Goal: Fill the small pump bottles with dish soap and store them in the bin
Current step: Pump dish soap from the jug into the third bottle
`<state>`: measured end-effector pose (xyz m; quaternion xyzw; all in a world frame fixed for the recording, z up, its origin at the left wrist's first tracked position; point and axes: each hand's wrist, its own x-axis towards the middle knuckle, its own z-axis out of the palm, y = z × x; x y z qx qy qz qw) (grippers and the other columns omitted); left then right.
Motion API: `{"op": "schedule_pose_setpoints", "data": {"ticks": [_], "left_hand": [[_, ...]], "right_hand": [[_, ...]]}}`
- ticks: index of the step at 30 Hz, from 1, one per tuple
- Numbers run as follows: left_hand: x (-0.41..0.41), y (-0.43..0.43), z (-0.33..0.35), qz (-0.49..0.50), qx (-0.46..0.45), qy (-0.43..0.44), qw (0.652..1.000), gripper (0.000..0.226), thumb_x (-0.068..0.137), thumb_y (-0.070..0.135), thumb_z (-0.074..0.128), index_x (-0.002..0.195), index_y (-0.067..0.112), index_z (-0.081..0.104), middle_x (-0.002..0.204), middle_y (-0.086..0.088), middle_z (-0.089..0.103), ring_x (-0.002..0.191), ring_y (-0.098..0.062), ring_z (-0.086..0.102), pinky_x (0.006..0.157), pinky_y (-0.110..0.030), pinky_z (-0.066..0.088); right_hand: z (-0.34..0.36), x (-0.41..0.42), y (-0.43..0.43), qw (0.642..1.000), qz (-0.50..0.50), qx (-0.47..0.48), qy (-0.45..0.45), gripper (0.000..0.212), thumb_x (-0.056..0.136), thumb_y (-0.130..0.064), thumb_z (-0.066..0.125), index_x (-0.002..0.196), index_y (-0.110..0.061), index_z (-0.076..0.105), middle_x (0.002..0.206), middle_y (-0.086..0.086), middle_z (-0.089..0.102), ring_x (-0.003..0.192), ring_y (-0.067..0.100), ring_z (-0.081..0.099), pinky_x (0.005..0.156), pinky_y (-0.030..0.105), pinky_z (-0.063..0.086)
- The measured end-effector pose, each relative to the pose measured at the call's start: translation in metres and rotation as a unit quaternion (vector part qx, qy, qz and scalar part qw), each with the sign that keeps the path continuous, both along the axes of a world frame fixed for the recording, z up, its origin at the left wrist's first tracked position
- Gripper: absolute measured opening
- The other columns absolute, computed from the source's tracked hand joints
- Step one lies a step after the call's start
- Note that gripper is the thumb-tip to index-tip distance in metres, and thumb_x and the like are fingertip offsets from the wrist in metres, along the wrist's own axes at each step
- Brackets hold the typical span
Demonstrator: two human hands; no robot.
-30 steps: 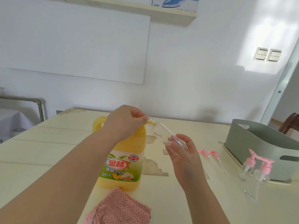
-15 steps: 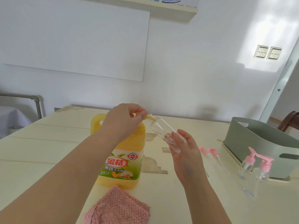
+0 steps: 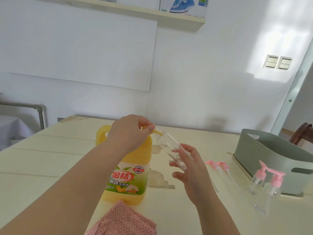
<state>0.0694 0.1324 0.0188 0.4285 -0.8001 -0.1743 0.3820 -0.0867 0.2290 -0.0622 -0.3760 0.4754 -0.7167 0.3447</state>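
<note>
Hands meet over mid-table: the left hand (image 3: 130, 134), arm stretched forward, curls its fingers over the yellow pump spout (image 3: 158, 132) of the dish soap jug (image 3: 128, 180). The right hand (image 3: 191, 170) grips a tilted clear bottle (image 3: 171, 148), mouth at the spout. 2 capped bottles (image 3: 267, 184) stand beside the bin (image 3: 271, 158), right.

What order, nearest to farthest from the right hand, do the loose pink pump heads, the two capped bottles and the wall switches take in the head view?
1. The loose pump heads, just right of the right hand.
2. The capped bottles, farther right.
3. The wall switches, up on the back wall.
</note>
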Motion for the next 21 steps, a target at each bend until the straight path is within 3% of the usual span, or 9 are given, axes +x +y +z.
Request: {"op": "schedule_pose_setpoints", "data": {"ticks": [6, 11, 16, 21], "left_hand": [[-0.001, 0.0, 0.015, -0.009, -0.01, -0.001, 1.0, 0.011, 0.088, 0.042, 0.057, 0.086, 0.039, 0.067, 0.092, 0.017, 0.065, 0.095, -0.009, 0.058, 0.085, -0.029, 0.046], [-0.002, 0.001, 0.004, -0.018, 0.005, 0.042, 0.999, 0.015, 0.09, 0.04, 0.055, 0.094, 0.035, 0.069, 0.089, 0.019, 0.063, 0.094, -0.005, 0.057, 0.079, -0.025, 0.041], [-0.007, 0.002, -0.011, 0.029, -0.027, 0.055, 0.998, 0.022, 0.091, 0.043, 0.053, 0.1, 0.034, 0.07, 0.096, 0.015, 0.066, 0.094, -0.006, 0.056, 0.08, -0.023, 0.04], [-0.01, 0.004, -0.019, 0.046, -0.064, 0.055, 0.995, 0.023, 0.092, 0.042, 0.052, 0.098, 0.033, 0.072, 0.08, 0.013, 0.065, 0.085, -0.01, 0.056, 0.083, -0.028, 0.042]], "right_hand": [[0.006, 0.002, 0.0, 0.998, -0.013, -0.043, 0.035, 0.043, 0.072, -0.035, 0.068, 0.109, -0.015, 0.059, 0.087, 0.0, 0.065, 0.067, 0.013, 0.056, 0.06, 0.027, 0.045], [0.001, 0.001, -0.003, 0.997, -0.024, -0.066, 0.027, 0.04, 0.07, -0.026, 0.081, 0.104, -0.019, 0.06, 0.085, -0.009, 0.069, 0.071, 0.016, 0.057, 0.067, 0.03, 0.046], [-0.009, 0.0, -0.006, 0.997, -0.022, -0.07, 0.005, 0.029, 0.071, -0.025, 0.082, 0.093, -0.033, 0.066, 0.096, -0.004, 0.067, 0.08, 0.02, 0.055, 0.072, 0.031, 0.046], [-0.017, -0.001, -0.008, 0.997, -0.02, -0.077, -0.015, 0.031, 0.067, -0.025, 0.078, 0.094, -0.033, 0.065, 0.089, -0.006, 0.067, 0.084, 0.02, 0.056, 0.073, 0.03, 0.046]]}}
